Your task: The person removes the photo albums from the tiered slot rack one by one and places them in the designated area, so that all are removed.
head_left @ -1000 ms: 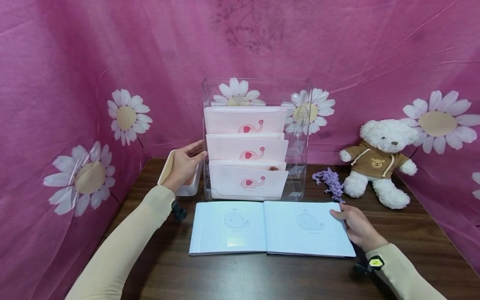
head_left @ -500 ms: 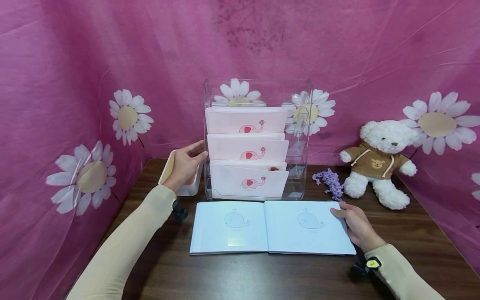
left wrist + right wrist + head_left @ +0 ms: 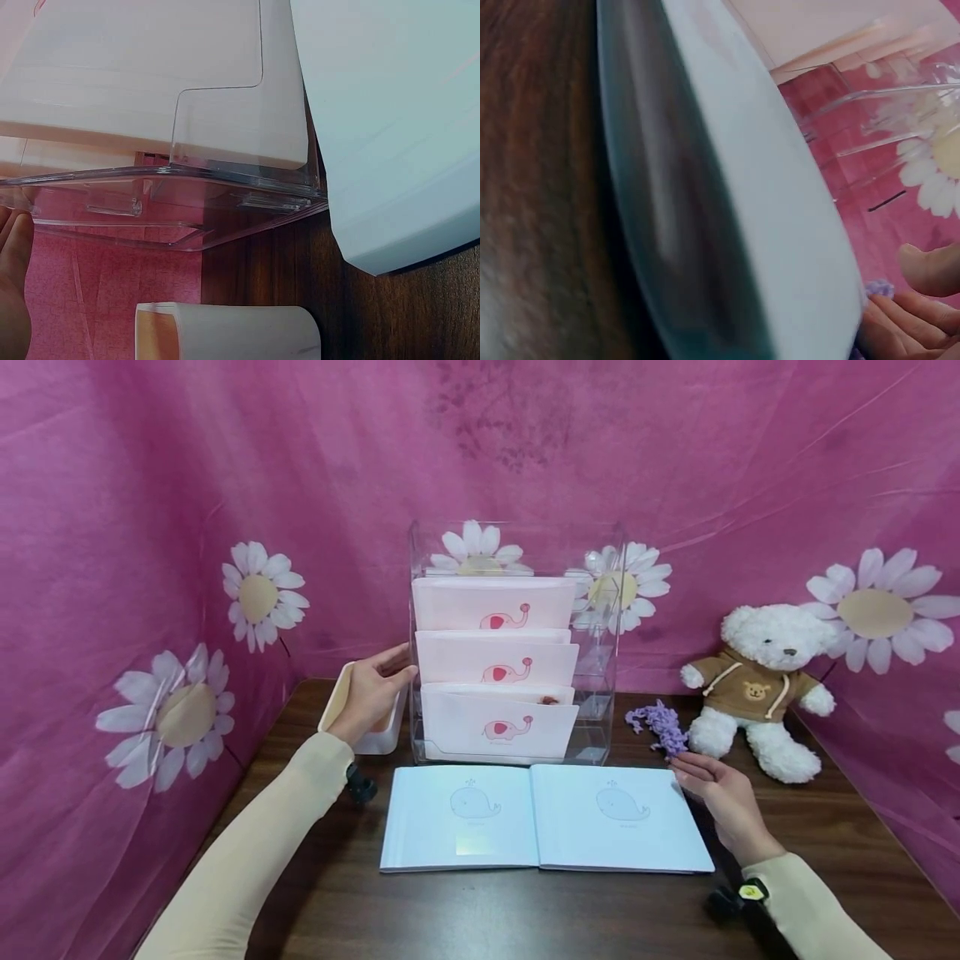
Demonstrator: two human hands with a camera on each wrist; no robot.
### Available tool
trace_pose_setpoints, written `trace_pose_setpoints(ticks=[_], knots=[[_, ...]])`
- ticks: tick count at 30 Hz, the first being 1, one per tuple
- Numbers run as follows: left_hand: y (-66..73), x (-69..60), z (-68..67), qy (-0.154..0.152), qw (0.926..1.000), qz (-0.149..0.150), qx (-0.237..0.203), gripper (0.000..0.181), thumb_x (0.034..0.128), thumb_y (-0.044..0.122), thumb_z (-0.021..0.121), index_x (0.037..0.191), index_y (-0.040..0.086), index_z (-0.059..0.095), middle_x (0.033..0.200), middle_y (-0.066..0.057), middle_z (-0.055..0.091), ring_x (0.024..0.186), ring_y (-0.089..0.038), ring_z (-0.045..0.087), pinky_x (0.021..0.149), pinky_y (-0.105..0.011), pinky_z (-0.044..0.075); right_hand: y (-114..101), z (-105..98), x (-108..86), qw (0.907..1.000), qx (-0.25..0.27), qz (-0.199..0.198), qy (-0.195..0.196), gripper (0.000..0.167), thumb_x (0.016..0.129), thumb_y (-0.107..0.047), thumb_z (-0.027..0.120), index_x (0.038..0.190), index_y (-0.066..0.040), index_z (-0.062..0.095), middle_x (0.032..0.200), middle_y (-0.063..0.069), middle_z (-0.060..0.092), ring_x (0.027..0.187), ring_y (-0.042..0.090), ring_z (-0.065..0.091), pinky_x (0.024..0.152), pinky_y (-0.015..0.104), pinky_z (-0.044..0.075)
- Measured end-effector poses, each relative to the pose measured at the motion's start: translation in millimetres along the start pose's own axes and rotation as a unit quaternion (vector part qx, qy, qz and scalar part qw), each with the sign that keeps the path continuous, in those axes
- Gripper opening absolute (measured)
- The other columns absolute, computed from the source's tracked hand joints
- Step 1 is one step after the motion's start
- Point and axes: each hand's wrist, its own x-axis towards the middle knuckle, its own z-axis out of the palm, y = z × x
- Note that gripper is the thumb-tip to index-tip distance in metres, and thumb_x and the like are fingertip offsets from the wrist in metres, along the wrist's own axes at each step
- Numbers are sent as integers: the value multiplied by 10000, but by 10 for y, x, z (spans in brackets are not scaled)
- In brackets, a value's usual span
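In the head view, my left hand (image 3: 369, 693) touches the left side of a clear acrylic rack (image 3: 611, 693), its fingers fairly straight. The left wrist view shows fingertips at the clear side panel (image 3: 127, 206). Booklets with a red elephant drawing (image 3: 495, 731) stand in the rack's tiers. In front of it a book (image 3: 622, 843) lies spread, a whale drawing on each page. My right hand (image 3: 720, 802) is at the book's upper right corner with extended fingers. In the right wrist view its thumb (image 3: 930, 270) is raised off the page, the fingers beside the book's edge.
A white tub (image 3: 382, 741) stands behind my left hand. Purple fuzzy yarn (image 3: 663, 727) lies right of the rack. A white teddy bear (image 3: 765, 689) in a brown hoodie sits at the back right. Pink daisy-print cloth (image 3: 337, 460) hangs behind the wooden table (image 3: 525, 914).
My right hand has let go of the book's right page, its thumb lifting and the hand shifting slightly right and up. My left hand stays at the rack.
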Motion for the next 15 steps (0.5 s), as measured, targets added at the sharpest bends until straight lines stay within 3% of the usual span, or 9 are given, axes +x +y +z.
trace_pose_setpoints(ticks=[3,8,12,15], knots=[[-15,1,-3,5,10000,38,28,521,966,150,696,1467,140,551,1453,-99,612,1341,-226,596,1121,-385,506,-50,-38,-13,9964,738,-406,-13,533,984,-70,645,1428,128,425,1034,-216,737,977,-86,695,818,83,568],[-21,1,-8,20,9999,123,48,524,962,137,698,1465,120,551,1456,-113,606,1339,-236,597,1114,-386,509,-185,-61,-8,9849,1279,-1169,73,326,979,-35,636,1300,-69,588,1088,-161,755,1024,-40,710,852,78,556],[-16,-2,-9,-10,9999,104,66,528,962,143,700,1468,125,548,1460,-110,604,1343,-234,593,1117,-388,508,-345,-77,26,9576,2080,-1988,-154,379,976,101,543,1301,-87,598,1190,-58,750,1110,31,708,930,114,553],[-20,-1,-8,-31,9999,104,102,531,964,150,699,1471,129,544,1461,-108,603,1347,-236,590,1121,-391,505,-516,-93,71,9333,2550,-2501,-362,436,956,181,493,1337,-13,576,1230,28,738,1137,114,713,954,162,565]])
